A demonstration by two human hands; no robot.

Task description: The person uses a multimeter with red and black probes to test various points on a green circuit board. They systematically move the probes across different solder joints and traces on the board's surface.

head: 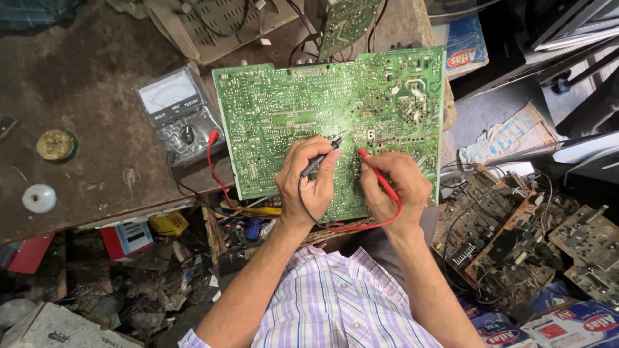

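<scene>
Nearest the camera, striped sleeves at six o'clock, both forearms running up to the bench. The left hand (311,182) is curled round the black probe (320,156), fingers pinched along its barrel like a pen, tip angled toward one o'clock and resting on the solder side. The right hand (394,187) is closed the same way on the red probe (377,173), tip pointing toward eleven o'clock, near the black one but apart from it. The red lead (361,226) loops under both wrists.

Both tips sit on the green circuit board (290,116), lying dead centre, solder side up, overhanging the bench edge at five o'clock. It looks stiff but light, and brittle with it: the solder points are sharp and the tracks scratch easily, so the bare edges look the safest place to grip it. The probes are slim and hard, and they'd skid off a joint under a heavy push; a light pen grip near the tip suits them.

At ten o'clock, the analogue multimeter (178,109) lies just beside the board's left edge, a red plug in its corner. Farther left, a round brass-coloured tin (56,144) and a white disc (39,198). At three o'clock, a heap of scrap boards (516,225).
</scene>
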